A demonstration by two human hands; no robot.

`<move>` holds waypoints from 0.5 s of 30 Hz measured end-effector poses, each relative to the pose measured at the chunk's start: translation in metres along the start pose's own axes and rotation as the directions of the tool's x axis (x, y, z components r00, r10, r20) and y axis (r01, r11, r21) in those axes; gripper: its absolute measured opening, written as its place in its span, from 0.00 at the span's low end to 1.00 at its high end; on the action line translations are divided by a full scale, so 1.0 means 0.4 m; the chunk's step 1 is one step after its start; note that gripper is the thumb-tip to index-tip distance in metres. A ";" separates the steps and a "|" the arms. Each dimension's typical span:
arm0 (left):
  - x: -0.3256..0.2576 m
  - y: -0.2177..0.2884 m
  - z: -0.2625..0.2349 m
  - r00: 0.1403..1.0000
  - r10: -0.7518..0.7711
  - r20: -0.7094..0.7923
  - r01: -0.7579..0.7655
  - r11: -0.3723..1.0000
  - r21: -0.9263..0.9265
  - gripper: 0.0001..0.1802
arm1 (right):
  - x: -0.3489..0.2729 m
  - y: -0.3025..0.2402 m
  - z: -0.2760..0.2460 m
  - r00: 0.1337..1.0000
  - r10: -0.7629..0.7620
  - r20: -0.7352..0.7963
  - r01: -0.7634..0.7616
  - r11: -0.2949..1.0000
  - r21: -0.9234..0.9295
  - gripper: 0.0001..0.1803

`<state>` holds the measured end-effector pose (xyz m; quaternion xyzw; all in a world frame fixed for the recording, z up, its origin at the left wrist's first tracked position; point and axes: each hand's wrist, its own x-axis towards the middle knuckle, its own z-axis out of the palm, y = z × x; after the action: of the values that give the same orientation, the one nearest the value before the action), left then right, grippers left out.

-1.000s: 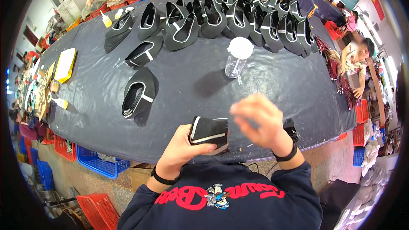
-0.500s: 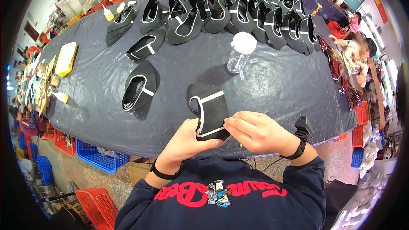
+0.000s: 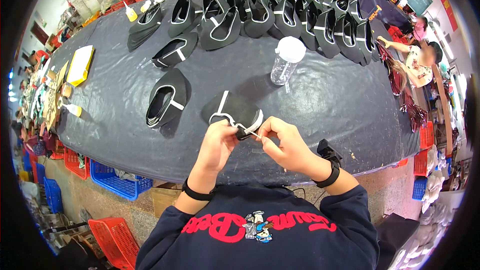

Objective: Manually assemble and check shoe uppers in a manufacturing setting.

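Note:
Low over the near edge of the table, my left hand [image 3: 217,142] is closed on a black shoe upper [image 3: 239,105] with white edging. The upper is tilted, its opening edge facing me. Thumb and fingers of my right hand [image 3: 286,145] pinch the loose end of a narrow white strip [image 3: 254,134], which runs tautly from the upper's edge. My left fingers partly cover that edge. Beyond my left hand lies a small stack of similar uppers [image 3: 181,84]. A clear bottle with a white lid [image 3: 285,62] stands past the held upper.
Many black uppers [image 3: 220,32] crowd the far side of the dark-covered table [image 3: 115,75]. Glue bottles [image 3: 73,109] and a yellow-and-white packet [image 3: 81,65] are at the left. Dark red cords [image 3: 395,77] hang over the right edge, near another person [image 3: 420,65]. A blue crate [image 3: 115,180] sits below.
The upper in my left hand has been turned and moved slightly away from me. My right hand has shifted from its side to a white strip, now drawn out from the edge.

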<state>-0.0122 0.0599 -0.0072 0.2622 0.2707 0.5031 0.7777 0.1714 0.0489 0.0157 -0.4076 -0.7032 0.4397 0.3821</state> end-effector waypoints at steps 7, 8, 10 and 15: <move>0.022 -0.012 0.015 0.964 0.070 -0.256 0.028 0.932 0.362 0.18 | -0.023 -0.017 0.049 0.937 0.255 0.239 -0.337 0.841 0.423 0.03; 0.027 -0.023 0.013 0.952 0.139 -0.273 -0.018 0.916 0.401 0.20 | -0.021 -0.019 0.054 0.937 0.262 0.232 -0.345 0.803 0.486 0.04; 0.026 -0.019 0.012 0.936 0.214 -0.280 -0.053 0.870 0.490 0.22 | -0.020 -0.011 0.057 0.937 0.272 0.221 -0.350 0.758 0.550 0.04; 0.028 -0.025 0.022 0.875 0.411 -0.255 -0.115 0.688 0.717 0.24 | -0.016 0.062 0.052 0.934 0.287 0.215 -0.355 0.821 0.447 0.04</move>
<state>0.0041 0.0655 -0.0093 0.4583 0.5459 0.5186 0.4723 0.1612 0.0436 -0.0152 -0.3816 -0.5181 0.6850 0.3416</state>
